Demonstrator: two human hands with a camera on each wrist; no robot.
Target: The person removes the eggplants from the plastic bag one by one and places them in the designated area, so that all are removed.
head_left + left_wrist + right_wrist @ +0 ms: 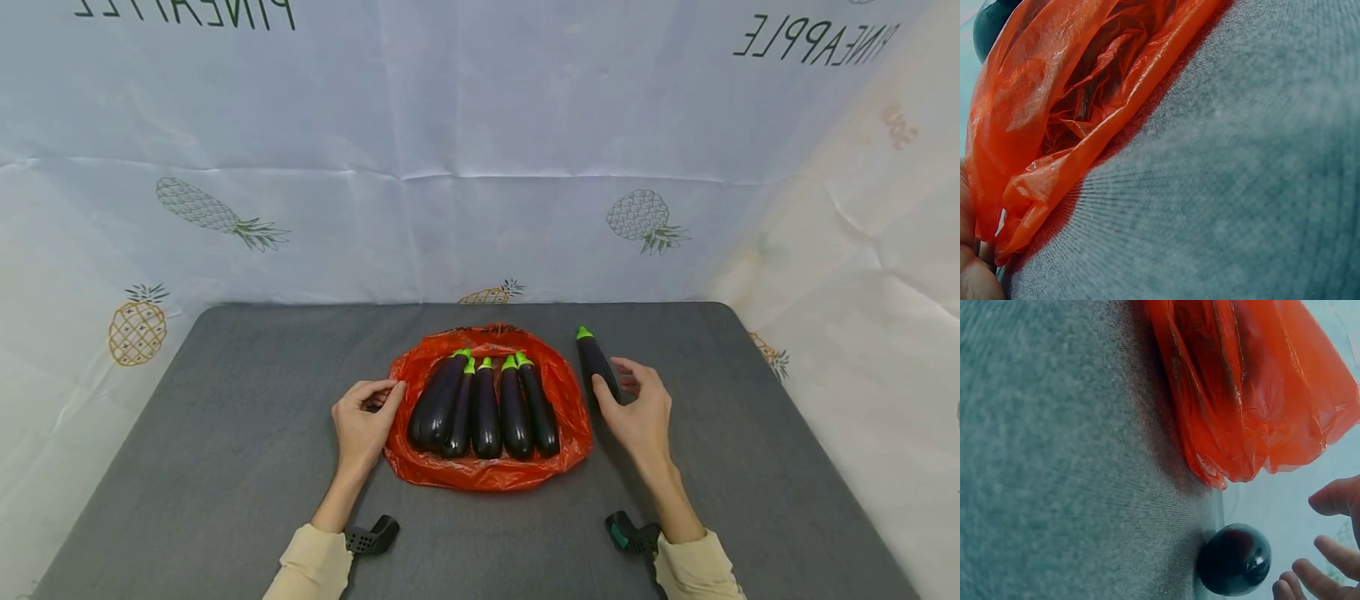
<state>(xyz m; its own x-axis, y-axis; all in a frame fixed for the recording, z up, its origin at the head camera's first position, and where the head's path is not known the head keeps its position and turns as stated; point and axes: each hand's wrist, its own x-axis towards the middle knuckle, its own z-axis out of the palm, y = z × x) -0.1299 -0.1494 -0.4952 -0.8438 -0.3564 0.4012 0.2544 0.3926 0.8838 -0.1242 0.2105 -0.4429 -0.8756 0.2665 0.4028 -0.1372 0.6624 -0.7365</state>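
Observation:
An orange-red plastic bag [495, 475] lies spread on the table, its rim rolled out around several dark purple eggplants [486, 412] with bright green stem ends. At the bag's left edge my left hand [363, 421] pinches the plastic between thumb and fingers; the left wrist view shows the gathered bag edge [1025, 206] at the fingertips. Another eggplant [597, 364] lies right of the bag, stem end pointing away. My right hand [637, 408] is beside its near end, thumb and fingers spread. In the right wrist view the fingers [1335, 553] are extended, apart from the eggplant's rounded end [1235, 559].
The grey table [247, 433] extends on both sides of the bag. Behind it hangs a pale sheet [495, 108] with pineapple prints, reaching down to the table's far edge. Dark wrist-worn devices [372, 536] sit on both forearms.

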